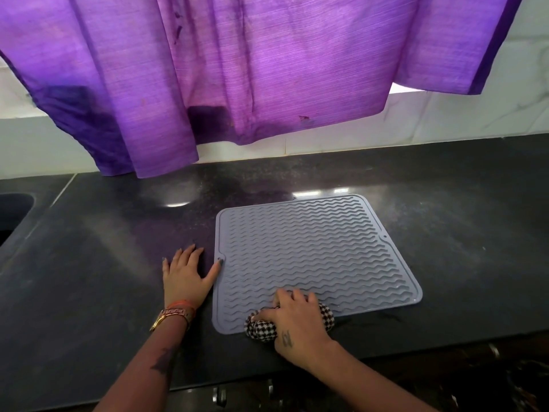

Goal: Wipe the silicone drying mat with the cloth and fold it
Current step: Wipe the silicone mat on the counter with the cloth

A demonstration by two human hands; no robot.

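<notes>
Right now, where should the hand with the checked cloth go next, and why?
Probably push the cloth away across the mat. The right hand grips it bunched at the mat's near edge, so the ridges beyond look unwiped. The left hand lies flat beside the mat, thumb on its rim.

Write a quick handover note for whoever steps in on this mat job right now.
Left hand: flat on the counter beside the mat, thumb touching its left edge.
Right hand: gripping the bunched checked cloth, pressing it on the mat's near edge.
Mat lies flat and unfolded on the counter, right of the sink.
Done: wiping is under way; how much is covered cannot be told.
Left: finish wiping, then fold the mat.
</notes>
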